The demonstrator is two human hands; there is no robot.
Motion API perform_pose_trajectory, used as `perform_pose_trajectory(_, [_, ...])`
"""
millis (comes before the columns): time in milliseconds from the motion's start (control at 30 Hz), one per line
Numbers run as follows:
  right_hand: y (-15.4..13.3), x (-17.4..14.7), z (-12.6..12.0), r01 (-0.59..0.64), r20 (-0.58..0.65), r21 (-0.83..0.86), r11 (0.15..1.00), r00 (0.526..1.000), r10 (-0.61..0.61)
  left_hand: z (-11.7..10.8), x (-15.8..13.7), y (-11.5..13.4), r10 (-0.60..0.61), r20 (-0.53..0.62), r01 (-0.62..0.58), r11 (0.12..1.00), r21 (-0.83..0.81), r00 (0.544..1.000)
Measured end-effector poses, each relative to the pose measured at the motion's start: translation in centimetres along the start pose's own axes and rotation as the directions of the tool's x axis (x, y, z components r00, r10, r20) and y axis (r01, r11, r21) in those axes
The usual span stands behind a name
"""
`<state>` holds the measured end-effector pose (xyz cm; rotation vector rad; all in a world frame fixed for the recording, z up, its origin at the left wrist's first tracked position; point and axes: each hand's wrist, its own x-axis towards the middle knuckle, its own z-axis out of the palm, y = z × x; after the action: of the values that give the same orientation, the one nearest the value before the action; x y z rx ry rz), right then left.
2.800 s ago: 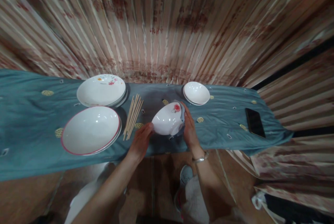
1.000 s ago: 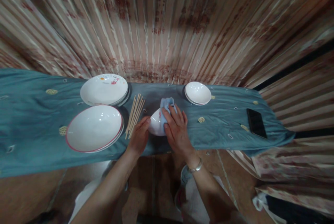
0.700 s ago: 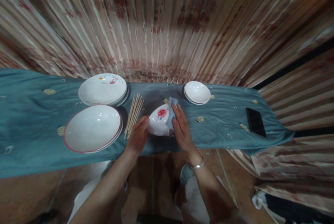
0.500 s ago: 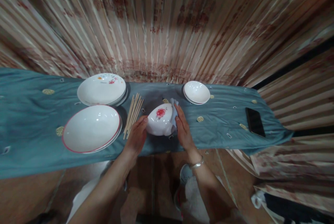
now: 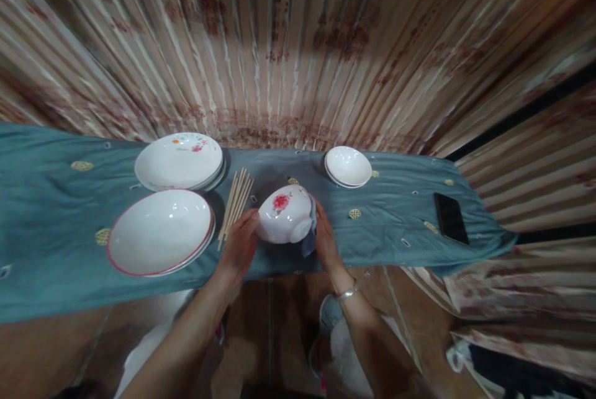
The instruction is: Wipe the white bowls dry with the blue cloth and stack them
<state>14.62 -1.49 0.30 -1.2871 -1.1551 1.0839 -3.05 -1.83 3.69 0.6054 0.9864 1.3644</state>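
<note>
A white bowl (image 5: 285,216) with a red flower is held tilted on its side above the table, its foot ring towards my lower right. Gripping its left edge is my left hand (image 5: 241,241), thumb on the outer wall. On the other side my right hand (image 5: 326,241) presses a grey-blue cloth (image 5: 309,242) against the bowl; part of the cloth hangs below it. The right fingers are partly hidden behind cloth and bowl. Just left of the bowl lie several wooden chopsticks (image 5: 236,203).
Stacked plates (image 5: 179,160) with a floral print stand at the back left, and red-rimmed dishes (image 5: 161,231) in front of them. Small stacked bowls (image 5: 348,166) sit at the back right. A black phone (image 5: 451,218) lies near the right end of the blue-green tablecloth (image 5: 386,231). Curtains (image 5: 298,45) hang behind.
The bowl has turned between my hands, so its foot ring shows more. The cloth has shifted from the bowl's upper right down along its right side.
</note>
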Motion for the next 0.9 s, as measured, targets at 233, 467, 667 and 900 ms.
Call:
perform_pose_trajectory(233, [0.6, 0.0, 0.0, -0.035, -0.06, 0.063, 0.997, 0.997, 0.039, -0.3, -0.1, 0.0, 0.036, 0.004, -0.036, 0.997, 0.067, 0.999])
perform_pose_trajectory(467, [-1.3, 0.6, -1.1, 0.093, -0.064, -0.068, 0.993, 0.993, -0.097, -0.6, -0.1, -0.6, 0.069, 0.025, -0.072, 0.984, 0.163, 0.997])
perform_pose_trajectory(667, [-1.8, 1.5, -2.3, 0.204, -0.028, -0.191, 0.96, 0.977, -0.213, -0.1, -0.7, -1.2, -0.012, 0.045, 0.004, 0.984, 0.18, 0.999])
perform_pose_trajectory(900, [-1.7, 2.3, -2.8, 0.298, 0.015, -0.278, 0.913, 0.952, -0.306, 0.4, -1.2, -1.9, -0.086, 0.075, 0.076, 0.988, 0.135, 0.993])
